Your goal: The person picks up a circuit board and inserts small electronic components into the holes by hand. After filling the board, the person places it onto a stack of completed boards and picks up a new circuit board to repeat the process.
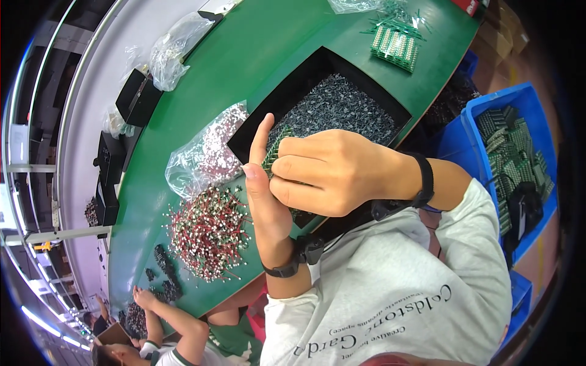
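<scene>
My left hand point(268, 207) is raised, its index finger stretched up and its thumb out, around a green circuit board panel point(276, 148) that shows partly between the two hands. Against the panel lies my right hand point(339, 172), fingers curled in toward the palm. Whatever its fingertips pinch is hidden from view. Both hands are above the near side of a black tray point(372, 76), which holds a heap of small dark parts point(342, 104).
On the green table point(256, 55) are a clear bag of white-and-red parts point(223, 137), a pile of red-and-white wired parts point(207, 235) and stacked green boards point(395, 49). A blue bin point(473, 131) of boards stands right. Another person point(189, 335) works at lower left.
</scene>
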{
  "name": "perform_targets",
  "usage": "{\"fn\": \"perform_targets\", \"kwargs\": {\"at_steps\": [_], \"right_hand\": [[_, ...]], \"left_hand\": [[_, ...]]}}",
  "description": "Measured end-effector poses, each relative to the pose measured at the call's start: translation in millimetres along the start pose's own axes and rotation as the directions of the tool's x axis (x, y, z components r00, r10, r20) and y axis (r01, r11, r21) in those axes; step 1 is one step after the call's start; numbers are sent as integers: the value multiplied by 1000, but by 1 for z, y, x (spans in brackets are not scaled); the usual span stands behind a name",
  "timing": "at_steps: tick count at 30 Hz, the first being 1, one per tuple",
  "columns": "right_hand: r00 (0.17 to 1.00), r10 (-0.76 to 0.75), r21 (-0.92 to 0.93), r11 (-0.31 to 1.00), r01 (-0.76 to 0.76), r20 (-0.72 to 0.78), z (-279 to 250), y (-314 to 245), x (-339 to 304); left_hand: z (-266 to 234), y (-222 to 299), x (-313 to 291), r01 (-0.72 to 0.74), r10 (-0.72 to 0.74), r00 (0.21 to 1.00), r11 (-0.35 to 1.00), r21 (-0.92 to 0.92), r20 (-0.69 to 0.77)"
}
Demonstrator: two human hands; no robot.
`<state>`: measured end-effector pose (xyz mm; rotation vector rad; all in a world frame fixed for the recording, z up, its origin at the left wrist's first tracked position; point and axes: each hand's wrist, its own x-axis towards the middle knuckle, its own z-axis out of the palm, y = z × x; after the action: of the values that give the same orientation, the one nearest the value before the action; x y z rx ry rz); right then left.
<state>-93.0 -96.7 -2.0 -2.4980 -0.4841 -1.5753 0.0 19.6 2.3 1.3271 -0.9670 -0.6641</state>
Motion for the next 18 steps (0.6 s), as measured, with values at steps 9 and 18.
{"fn": "perform_targets", "kwargs": {"at_steps": [9,18], "right_hand": [[978,203,49,978,-205,49,-15,14,-5],[994,89,53,994,-93,63,-1,7,-7]], "left_hand": [[-4,-16,2,-41,28,995,989,-144,-91],[-2,-3,-2,11,-12,1000,992,-125,-7]]}}
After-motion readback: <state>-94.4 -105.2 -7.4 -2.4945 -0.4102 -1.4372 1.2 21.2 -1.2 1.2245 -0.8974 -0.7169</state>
